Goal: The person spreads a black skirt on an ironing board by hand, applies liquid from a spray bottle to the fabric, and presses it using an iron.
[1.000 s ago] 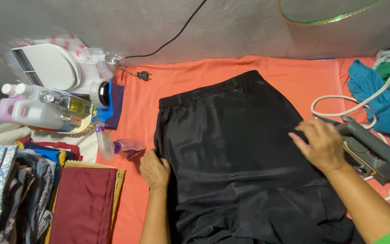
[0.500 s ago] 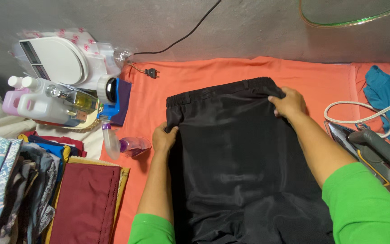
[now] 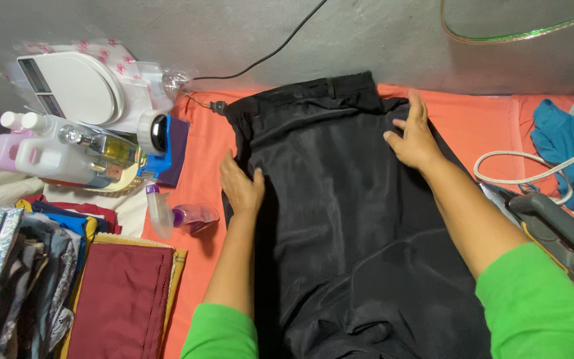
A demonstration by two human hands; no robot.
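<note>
A black, slightly shiny garment (image 3: 347, 219) lies spread on the orange padded cloth (image 3: 486, 126), its waistband at the far end. The left hand (image 3: 240, 189) lies flat and open on the garment's left edge; the right hand (image 3: 416, 136) presses flat, fingers spread, on the far right side; neither grips anything. The slippery fabric could bunch under uneven pressure, setting creases. Just right, the grey clothes iron (image 3: 556, 233) and its white cord (image 3: 533, 173) sit near the right forearm, which might snag them. The small clear spray bottle (image 3: 177, 214) lying near the left wrist could get knocked.
</note>
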